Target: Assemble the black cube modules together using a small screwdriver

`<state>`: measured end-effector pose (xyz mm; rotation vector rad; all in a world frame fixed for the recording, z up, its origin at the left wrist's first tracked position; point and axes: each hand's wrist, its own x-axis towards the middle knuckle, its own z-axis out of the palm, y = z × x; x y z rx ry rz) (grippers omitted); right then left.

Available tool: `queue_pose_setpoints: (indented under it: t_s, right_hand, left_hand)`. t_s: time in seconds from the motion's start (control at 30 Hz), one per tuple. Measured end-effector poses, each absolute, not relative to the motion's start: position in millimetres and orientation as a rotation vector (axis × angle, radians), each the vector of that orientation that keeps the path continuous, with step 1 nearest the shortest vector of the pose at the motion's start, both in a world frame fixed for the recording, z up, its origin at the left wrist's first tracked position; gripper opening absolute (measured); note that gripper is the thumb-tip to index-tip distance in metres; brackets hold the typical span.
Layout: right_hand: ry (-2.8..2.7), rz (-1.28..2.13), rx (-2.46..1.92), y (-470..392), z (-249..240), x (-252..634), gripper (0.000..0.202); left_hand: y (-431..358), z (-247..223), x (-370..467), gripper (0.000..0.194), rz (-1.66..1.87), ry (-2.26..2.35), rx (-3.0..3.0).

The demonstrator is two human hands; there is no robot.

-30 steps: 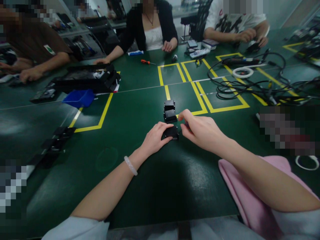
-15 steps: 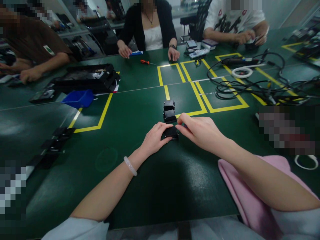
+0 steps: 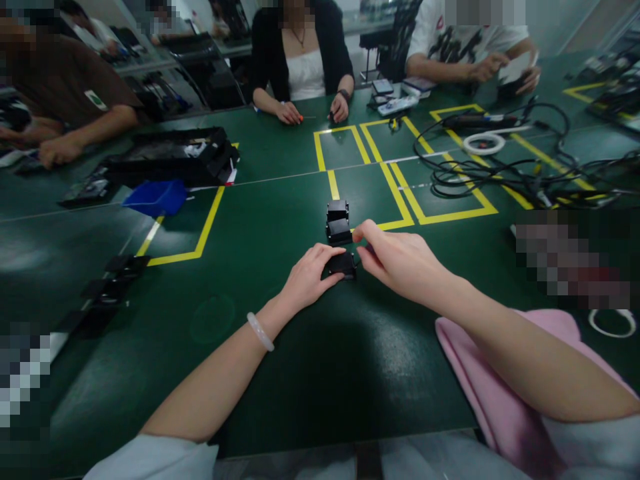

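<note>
A small black box-shaped part lies on the green table in front of me. My left hand grips it from the left, thumb on the near side and fingers on the far side. My right hand is beside the part's right end, fingers curled in a pinch. A thin dark bit shows between these fingers and the part; what it belongs to is hidden. Just beyond my hands stand two similar black parts in a row.
More black parts lie at the left. A blue tray sits by a black housing. Black cables spread at the right, with pink cloth under my right forearm. Co-workers sit across the table.
My right hand's fingers have opened slightly apart at the part's right end; my left hand stays put. Across the table, a co-worker has picked up the orange-handled screwdriver.
</note>
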<state>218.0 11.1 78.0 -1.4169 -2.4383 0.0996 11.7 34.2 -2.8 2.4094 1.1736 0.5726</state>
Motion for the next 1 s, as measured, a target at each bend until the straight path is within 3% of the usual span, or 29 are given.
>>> queue_pose_setpoints:
  t_s: [0.5,1.0]
  right_hand:
    - [-2.468,0.141,-1.421,9.1,80.5,216.2,0.027]
    - [-2.422,0.102,-1.47,10.3,78.4,216.8,0.021]
  left_hand:
    - [34.2,-3.0,11.5,0.038,0.572,1.178,2.407]
    - [34.3,-2.6,11.5,0.042,0.555,1.176,2.406]
